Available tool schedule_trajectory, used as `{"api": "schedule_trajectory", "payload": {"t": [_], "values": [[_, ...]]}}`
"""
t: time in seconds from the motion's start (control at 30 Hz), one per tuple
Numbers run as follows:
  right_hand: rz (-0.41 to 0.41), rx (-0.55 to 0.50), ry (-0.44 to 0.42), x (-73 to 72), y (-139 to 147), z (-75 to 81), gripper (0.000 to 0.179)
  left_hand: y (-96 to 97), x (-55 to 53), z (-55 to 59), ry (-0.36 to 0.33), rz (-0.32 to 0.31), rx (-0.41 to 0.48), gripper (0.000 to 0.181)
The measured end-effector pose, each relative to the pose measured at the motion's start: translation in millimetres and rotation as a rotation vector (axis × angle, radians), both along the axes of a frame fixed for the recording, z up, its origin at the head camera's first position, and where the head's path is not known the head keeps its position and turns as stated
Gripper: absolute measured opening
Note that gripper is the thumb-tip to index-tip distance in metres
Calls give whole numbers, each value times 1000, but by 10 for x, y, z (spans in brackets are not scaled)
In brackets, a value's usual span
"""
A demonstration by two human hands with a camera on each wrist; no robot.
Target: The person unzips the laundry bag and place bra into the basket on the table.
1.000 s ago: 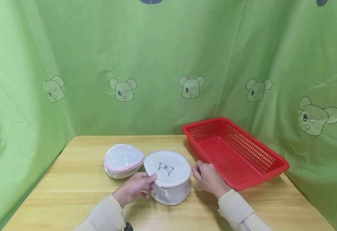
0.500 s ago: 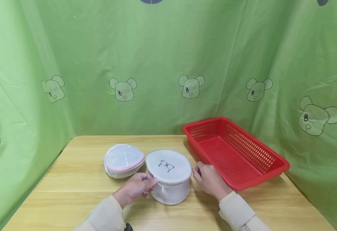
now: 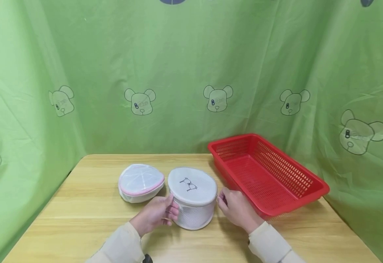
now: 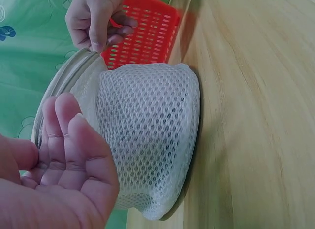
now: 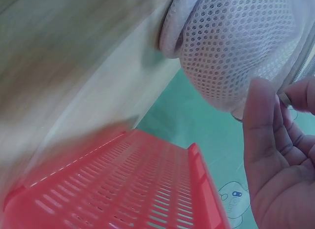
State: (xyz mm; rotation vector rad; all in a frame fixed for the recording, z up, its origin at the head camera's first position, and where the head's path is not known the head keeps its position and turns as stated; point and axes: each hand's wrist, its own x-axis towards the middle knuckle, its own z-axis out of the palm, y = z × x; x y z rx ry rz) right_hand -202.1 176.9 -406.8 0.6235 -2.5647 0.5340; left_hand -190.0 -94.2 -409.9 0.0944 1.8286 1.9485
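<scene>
A round white mesh laundry bag [image 3: 194, 215] with a zipped top and an embroidered bow-like motif stands on the wooden table. At its near left my left hand [image 3: 156, 213] pinches the top rim between thumb and fingers. In the left wrist view the zipper [image 4: 74, 74] runs along that rim. On the bag's right side my right hand [image 3: 237, 208] pinches the small zipper pull [image 5: 284, 100] between thumb and forefinger. To the left lies a second white laundry bag [image 3: 141, 179], egg-shaped with pink zipper trim.
A red perforated plastic basket [image 3: 309, 197] stands at the right, close beside my right hand. The wooden table [image 3: 79, 219] ends at a green curtain [image 3: 178, 131] printed with bear heads, which hangs behind and on both sides.
The round bag has turned, its motif rotating clockwise, and shifted slightly away from me. My left hand has changed its hold along the rim. My right hand has moved slightly nearer me.
</scene>
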Motion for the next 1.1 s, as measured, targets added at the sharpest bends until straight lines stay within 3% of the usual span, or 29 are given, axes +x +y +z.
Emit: {"api": "schedule_trajectory", "payload": {"t": [0.17, 0.33, 0.57, 0.73, 1.1], "values": [[13, -13, -15, 36, -18, 6, 19, 1, -2, -3, 14, 22, 16, 45], [36, -9, 24, 59, -31, 1, 20, 8, -10, -3, 13, 39, 21, 44], [54, -13, -33, 111, -80, 14, 21, 19, 0, 0, 22, -14, -11, 43], [87, -18, -12, 143, -112, 18, 21, 66, -2, 0, 33, -58, -14, 42], [169, -14, -1, 238, -204, 33, 16, 112, 1, -15, 30, -73, -16, 43]]}}
